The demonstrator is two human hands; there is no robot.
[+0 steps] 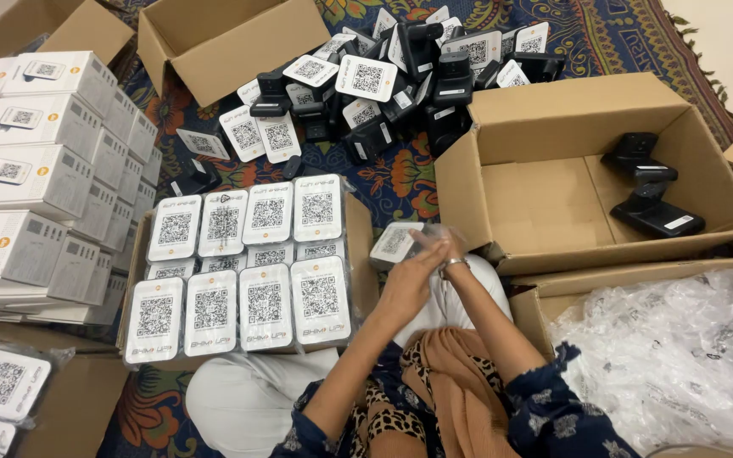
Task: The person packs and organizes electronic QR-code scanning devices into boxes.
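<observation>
1. Nearest, note the left hand (405, 276): reaching up and inward from the lap, wrist straight, fingers curled closed against the near side of the QR-code device (392, 242).
2. Note the right hand (447, 250): angled in from the right, bangle at the wrist, laid over the top of the same QR-code device and gripping it. Motion-blurred at the fingertips, so cannot tell the exact finger placement; seemingly pinching clear film there.
3. Locate the QR-code device above the knees, held off the floor between both hands, just beside the near left corner of the open carton (468, 191).
4. Judged risk: slipping out of a film-slick grip and dropping onto the knee or the carton's edge.
5. Judged risk: snagging or tearing the thin film under a fast pull.
6. Right of the lap, see the box of clear plastic bags (680, 356), near the right elbow; likely to be dragged by a sleeve.
7. Left of the hands, see the tray of QR plates (248, 263), packed upright in rows; liable to be knocked by a wide left-elbow swing.
8. Farther right, inside the open carton, see two black units (651, 199) lying against the far wall.
9. Farthest, see the loose pile of devices (392, 76) on the patterned rug (400, 182), and stacked white boxes (36, 161) at left.
</observation>
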